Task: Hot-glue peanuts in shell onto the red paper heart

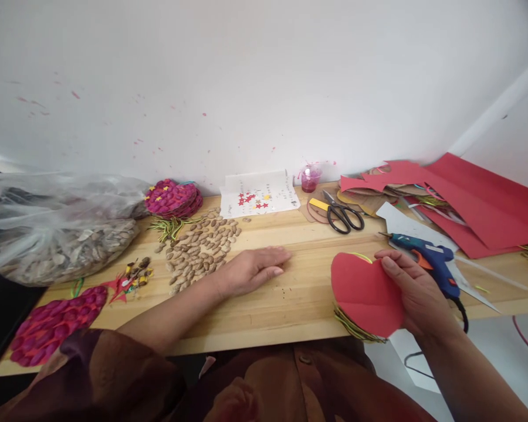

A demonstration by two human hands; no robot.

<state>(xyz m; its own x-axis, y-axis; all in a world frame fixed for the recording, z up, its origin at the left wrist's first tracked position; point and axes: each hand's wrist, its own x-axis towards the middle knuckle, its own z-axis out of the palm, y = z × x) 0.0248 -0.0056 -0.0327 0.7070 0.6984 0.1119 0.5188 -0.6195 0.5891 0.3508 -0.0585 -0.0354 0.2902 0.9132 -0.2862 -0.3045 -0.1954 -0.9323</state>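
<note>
A: Nearest the lens, at 5 o'clock, I see the right hand (416, 293) closed on a red paper heart (366, 293), thumb on its face, fingers behind. Green strips fringe its lower edge.

B: And the other?

A: At 6 o'clock of centre, the left hand (255, 269) lies flat and spread on the wooden table (290, 305), holding nothing; seeds (202, 246) lie at its 10 o'clock.

B: Handling?

A: I judge the heart light, thin, easily creased; best pinched at the rim, clear of the fringe. A glue gun (431, 261) rests at its 2 o'clock, scissors (343, 214) at 12.
</note>
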